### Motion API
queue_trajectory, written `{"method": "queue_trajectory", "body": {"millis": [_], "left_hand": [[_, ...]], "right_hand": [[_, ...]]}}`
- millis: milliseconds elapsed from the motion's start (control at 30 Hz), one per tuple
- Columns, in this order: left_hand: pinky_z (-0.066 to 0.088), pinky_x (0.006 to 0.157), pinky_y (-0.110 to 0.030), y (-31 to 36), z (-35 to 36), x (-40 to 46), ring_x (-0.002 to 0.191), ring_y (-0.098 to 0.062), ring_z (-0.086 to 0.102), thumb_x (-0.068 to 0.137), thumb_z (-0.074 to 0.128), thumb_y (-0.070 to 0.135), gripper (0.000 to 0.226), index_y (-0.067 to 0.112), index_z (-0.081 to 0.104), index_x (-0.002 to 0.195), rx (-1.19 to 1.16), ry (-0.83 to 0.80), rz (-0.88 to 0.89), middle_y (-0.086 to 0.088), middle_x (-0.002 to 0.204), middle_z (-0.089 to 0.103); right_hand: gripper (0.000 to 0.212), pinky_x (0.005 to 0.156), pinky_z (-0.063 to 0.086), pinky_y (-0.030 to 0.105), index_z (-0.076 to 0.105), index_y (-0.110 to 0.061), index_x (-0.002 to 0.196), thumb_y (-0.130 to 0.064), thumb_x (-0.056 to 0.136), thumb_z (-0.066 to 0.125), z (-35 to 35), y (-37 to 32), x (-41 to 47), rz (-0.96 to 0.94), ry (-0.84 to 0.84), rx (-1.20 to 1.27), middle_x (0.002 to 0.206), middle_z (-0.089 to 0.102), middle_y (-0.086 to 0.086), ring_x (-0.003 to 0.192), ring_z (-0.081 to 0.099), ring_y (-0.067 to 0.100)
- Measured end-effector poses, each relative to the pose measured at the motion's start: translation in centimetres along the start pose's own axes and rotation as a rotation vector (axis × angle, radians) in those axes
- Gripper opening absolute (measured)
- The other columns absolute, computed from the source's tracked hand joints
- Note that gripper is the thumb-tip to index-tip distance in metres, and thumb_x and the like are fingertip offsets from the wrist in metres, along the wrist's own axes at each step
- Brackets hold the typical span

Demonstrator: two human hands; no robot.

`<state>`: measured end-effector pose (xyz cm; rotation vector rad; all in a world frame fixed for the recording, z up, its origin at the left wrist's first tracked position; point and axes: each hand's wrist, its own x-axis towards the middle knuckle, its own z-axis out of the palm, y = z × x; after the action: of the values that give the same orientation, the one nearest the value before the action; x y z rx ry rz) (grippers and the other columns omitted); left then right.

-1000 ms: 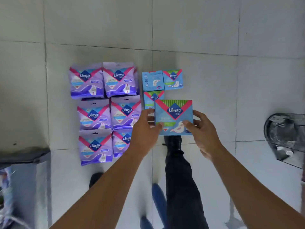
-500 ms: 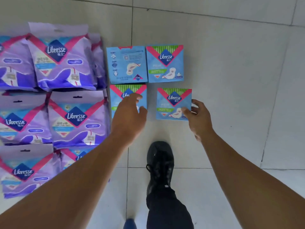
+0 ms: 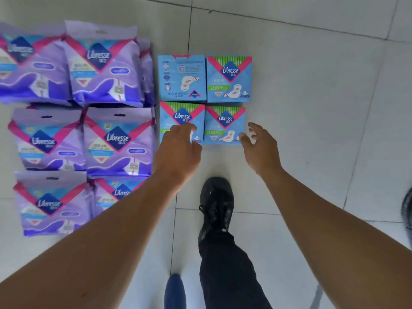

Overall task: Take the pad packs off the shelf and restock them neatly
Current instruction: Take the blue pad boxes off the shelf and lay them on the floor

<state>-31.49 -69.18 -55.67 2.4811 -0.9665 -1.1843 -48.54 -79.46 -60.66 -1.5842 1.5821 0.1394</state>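
- Four small blue pad packs lie flat on the tiled floor (image 3: 312,97) in a two-by-two square, edges touching or nearly so.
- The far-left blue pack (image 3: 181,78) shows its printed back; the far-right blue pack (image 3: 229,78) shows its front.
- The left hand (image 3: 178,150) rests over the near-left blue pack (image 3: 178,117), fingers loosely bent and laid on its lower half — pressing more than gripping.
- The right hand (image 3: 260,146) sits just beside the near-right blue pack (image 3: 224,124); the thumb reaches its near right corner, the other fingers are spread and hold nothing.
- To the left, larger purple pad packs (image 3: 104,70) lie in rows, some overlapping.
- A black shoe (image 3: 216,204) stands near, just below the blue packs.
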Motion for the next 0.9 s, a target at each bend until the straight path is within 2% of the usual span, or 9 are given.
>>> {"method": "queue_trajectory", "body": {"millis": [200,333,433,633,767,900], "left_hand": [[0.045,0.094,-0.039,3.7,-9.5,-8.5,0.123,-0.022,0.046,0.095,0.049,0.025,0.037,0.023,0.05,0.132,0.002,0.07,0.072,-0.003,0.13,0.053],[0.045,0.094,-0.038,4.0,-18.9,-17.6,0.118,-0.023,0.05,0.093,0.051,0.026,0.037,0.023,0.053,0.131,-0.073,0.165,0.12,-0.003,0.126,0.056],[0.045,0.088,-0.034,2.5,-26.7,-24.3,0.115,-0.022,0.055,0.094,0.052,0.027,0.036,0.022,0.056,0.129,-0.087,0.311,0.139,-0.001,0.124,0.06],[0.048,0.089,-0.039,-4.8,-36.8,-33.5,0.109,-0.025,0.057,0.088,0.049,0.034,0.038,0.023,0.06,0.124,-0.149,0.625,-0.039,0.001,0.121,0.062],[0.047,0.088,-0.036,-9.6,-39.2,-37.5,0.11,-0.02,0.056,0.091,0.056,0.031,0.033,0.026,0.059,0.123,-0.195,0.819,-0.218,0.004,0.121,0.059],[0.045,0.082,-0.033,-14.1,-40.4,-43.8,0.103,-0.021,0.058,0.089,0.058,0.029,0.033,0.022,0.061,0.121,-0.264,1.031,-0.412,-0.001,0.114,0.061]], "right_hand": [[0.041,0.09,0.047,0.037,0.053,-0.012,0.135,-0.025,0.097,0.054,-6.2,-10.2,-12.4,-0.429,0.007,-0.319,0.127,0.059,0.008,0.114,0.054,0.027],[0.041,0.083,0.052,0.041,0.055,-0.01,0.133,-0.026,0.095,0.054,-9.1,-19.5,-23.0,-0.62,0.049,-0.383,0.125,0.061,0.008,0.11,0.056,0.03],[0.037,0.081,0.053,0.042,0.059,-0.01,0.126,-0.024,0.091,0.055,-9.9,-26.8,-30.7,-0.765,0.078,-0.395,0.12,0.063,0.009,0.107,0.058,0.032],[0.039,0.08,0.051,0.045,0.06,-0.01,0.122,-0.031,0.092,0.046,-6.2,-39.0,-38.8,-1.087,-0.035,-0.456,0.116,0.063,0.011,0.102,0.058,0.036],[0.04,0.075,0.053,0.046,0.06,-0.009,0.119,-0.03,0.089,0.045,-1.4,-43.7,-41.9,-1.322,-0.131,-0.465,0.109,0.064,0.012,0.095,0.06,0.037],[0.043,0.079,0.052,0.049,0.058,-0.01,0.125,-0.031,0.09,0.044,3.3,-46.7,-47.6,-1.506,-0.303,-0.485,0.116,0.062,0.011,0.102,0.059,0.036]]}}
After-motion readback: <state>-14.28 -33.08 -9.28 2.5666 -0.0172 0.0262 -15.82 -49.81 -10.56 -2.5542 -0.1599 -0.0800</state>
